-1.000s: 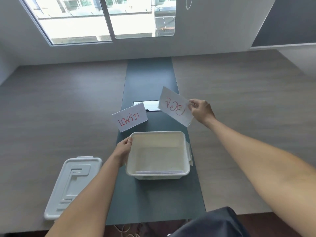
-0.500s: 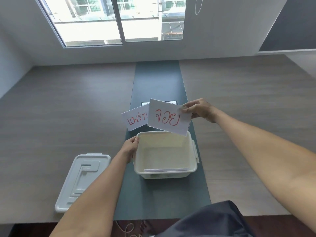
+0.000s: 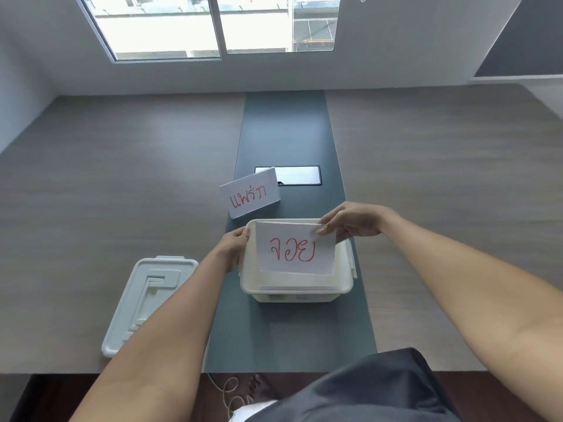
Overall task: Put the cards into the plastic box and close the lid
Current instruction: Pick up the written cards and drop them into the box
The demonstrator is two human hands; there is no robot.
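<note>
A white plastic box (image 3: 248, 281) sits open on the dark centre strip of the table. My left hand (image 3: 233, 246) grips its left rim. My right hand (image 3: 350, 222) pinches the top right corner of a white card with red writing (image 3: 294, 249), holding it over the box with its lower edge down inside. A paper sheet lies flat at the box's bottom front. A second white card with red writing (image 3: 248, 196) stands on the strip just beyond the box. The box's lid (image 3: 146, 300) lies flat on the table to the left.
A black rectangular panel (image 3: 297, 175) is set into the strip behind the standing card. The wooden table (image 3: 441, 208) stretches wide on both sides. A wall with a window rises at the far edge. A cable lies on the floor near my lap.
My right hand has brought the card down and towards me, from above the box's far rim to over and partly inside the box. My left hand still holds the rim.
</note>
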